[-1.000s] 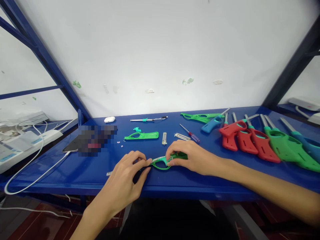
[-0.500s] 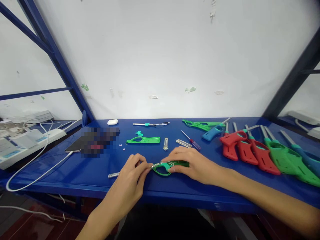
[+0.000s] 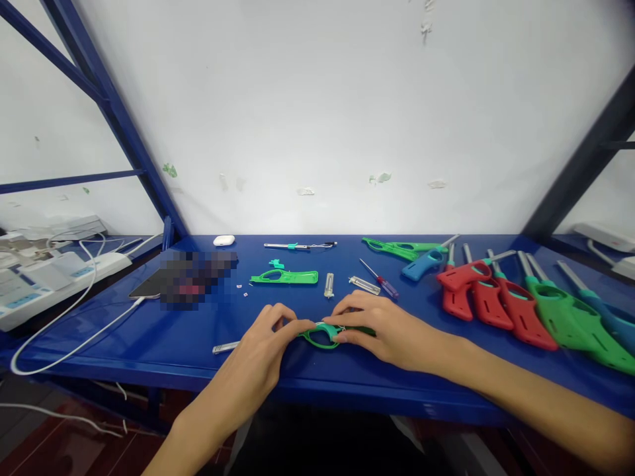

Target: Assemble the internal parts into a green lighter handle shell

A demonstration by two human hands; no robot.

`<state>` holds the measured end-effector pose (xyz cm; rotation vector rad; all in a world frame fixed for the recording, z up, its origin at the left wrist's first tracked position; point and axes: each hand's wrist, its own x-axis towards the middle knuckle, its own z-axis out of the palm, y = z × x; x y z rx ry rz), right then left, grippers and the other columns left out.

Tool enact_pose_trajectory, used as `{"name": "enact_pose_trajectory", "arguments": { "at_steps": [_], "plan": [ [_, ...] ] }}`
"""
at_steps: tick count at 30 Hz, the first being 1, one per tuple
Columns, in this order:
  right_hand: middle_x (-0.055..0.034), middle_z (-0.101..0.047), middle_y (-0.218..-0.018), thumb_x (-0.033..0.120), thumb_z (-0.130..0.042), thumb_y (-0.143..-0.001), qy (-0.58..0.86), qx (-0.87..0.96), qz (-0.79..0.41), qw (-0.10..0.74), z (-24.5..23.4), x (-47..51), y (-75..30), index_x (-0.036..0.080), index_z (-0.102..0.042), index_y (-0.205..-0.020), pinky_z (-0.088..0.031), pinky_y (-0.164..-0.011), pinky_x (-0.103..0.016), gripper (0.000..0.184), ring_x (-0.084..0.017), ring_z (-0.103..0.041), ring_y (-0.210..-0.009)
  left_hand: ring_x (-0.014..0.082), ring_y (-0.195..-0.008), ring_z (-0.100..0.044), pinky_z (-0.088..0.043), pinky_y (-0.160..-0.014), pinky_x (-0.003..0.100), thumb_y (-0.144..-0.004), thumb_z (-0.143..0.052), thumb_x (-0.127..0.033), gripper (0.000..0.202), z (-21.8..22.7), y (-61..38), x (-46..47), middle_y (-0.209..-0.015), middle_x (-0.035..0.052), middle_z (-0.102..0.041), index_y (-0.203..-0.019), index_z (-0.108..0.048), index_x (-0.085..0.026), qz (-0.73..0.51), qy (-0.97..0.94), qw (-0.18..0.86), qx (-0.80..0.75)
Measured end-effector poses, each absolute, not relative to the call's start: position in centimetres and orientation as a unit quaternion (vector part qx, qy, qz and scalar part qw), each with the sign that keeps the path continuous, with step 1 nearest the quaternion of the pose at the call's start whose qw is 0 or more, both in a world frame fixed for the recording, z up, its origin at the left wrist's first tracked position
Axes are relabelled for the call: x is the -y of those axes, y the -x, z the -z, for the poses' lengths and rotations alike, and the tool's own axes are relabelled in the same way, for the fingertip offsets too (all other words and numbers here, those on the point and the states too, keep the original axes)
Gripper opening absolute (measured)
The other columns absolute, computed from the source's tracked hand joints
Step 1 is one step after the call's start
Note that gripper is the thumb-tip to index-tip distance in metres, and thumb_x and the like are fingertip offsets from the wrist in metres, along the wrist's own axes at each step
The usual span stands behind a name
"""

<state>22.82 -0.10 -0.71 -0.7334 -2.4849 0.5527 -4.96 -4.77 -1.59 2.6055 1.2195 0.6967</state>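
Between my hands, near the table's front edge, lies a green lighter casing half (image 3: pixel 321 343) with a teal trigger (image 3: pixel 327 330) and thin white wire in its loop. My left hand (image 3: pixel 265 344) is closed on its left end, fingertips on the wire and the loop's upper rim. A metal lighter tube (image 3: pixel 225 347) sticks out to the left from under that hand. My right hand (image 3: pixel 384 327) pinches the casing by the trigger and covers most of its handle. Behind them lie another green casing half (image 3: pixel 297 277), a loose teal trigger (image 3: pixel 276 264) and two clear fuel tanks (image 3: pixel 329 285) (image 3: pixel 364 285).
A screwdriver (image 3: pixel 384 282) lies beyond my right hand. Whole red lighters (image 3: pixel 526 311), green lighters (image 3: pixel 565 314) and a blue lighter (image 3: pixel 421 266) fill the right side. Further back are a lighter tube with wire (image 3: pixel 297 246) and green casings (image 3: pixel 397 248). A phone (image 3: pixel 153 283) is at left.
My left fingers have shifted right along the casing, from its left tip to the upper rim of the loop. My right hand stays almost in place.
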Motion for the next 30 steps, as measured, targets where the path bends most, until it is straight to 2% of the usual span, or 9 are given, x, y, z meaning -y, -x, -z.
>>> {"name": "enact_pose_trajectory", "arguments": {
  "at_steps": [12,18,22,30],
  "plan": [
    [-0.0018,-0.069,-0.12,0.034,-0.065,-0.107,0.274,0.907,-0.21,0.241,0.39,0.08,-22.67,0.026,-0.07,-0.131,-0.047,-0.098,-0.034,0.025,-0.021,-0.062,-0.111,0.0206,-0.106,-0.053,-0.051,-0.095,0.038,-0.102,-0.032,0.001,0.064,1.73,4.95,4.66,-0.123,0.0037,-0.057,-0.146,-0.055,-0.041,-0.238,-0.879,0.094,-0.402],
    [0.0004,-0.07,-0.118,0.033,-0.065,-0.108,0.27,0.909,-0.204,0.244,0.44,0.14,-22.68,0.03,-0.071,-0.13,-0.046,-0.098,-0.032,0.024,-0.019,-0.064,-0.108,0.019,-0.107,-0.052,-0.05,-0.095,0.036,-0.103,-0.032,0.001,0.065,1.51,4.76,4.69,-0.123,0.002,-0.057,-0.148,-0.052,-0.042,-0.23,-0.878,0.106,-0.407],
    [-0.0017,-0.069,-0.118,0.031,-0.065,-0.107,0.267,0.91,-0.195,0.251,0.67,0.05,-22.72,0.029,-0.073,-0.13,-0.047,-0.097,-0.032,0.024,-0.02,-0.064,-0.108,0.0186,-0.107,-0.052,-0.049,-0.094,0.035,-0.105,-0.033,-0.002,0.059,1.65,4.89,4.68,-0.122,0.0021,-0.057,-0.148,-0.052,-0.039,-0.232,-0.879,0.109,-0.403],
    [-0.0033,-0.069,-0.119,0.028,-0.067,-0.106,0.264,0.912,-0.181,0.256,0.88,0.05,-22.77,0.024,-0.075,-0.128,-0.047,-0.098,-0.033,0.024,-0.021,-0.064,-0.109,0.0194,-0.108,-0.051,-0.049,-0.095,0.038,-0.106,-0.031,-0.002,0.06,1.78,5.02,4.65,-0.125,0.0027,-0.055,-0.148,-0.051,-0.04,-0.232,-0.879,0.111,-0.403]
  ]
}}
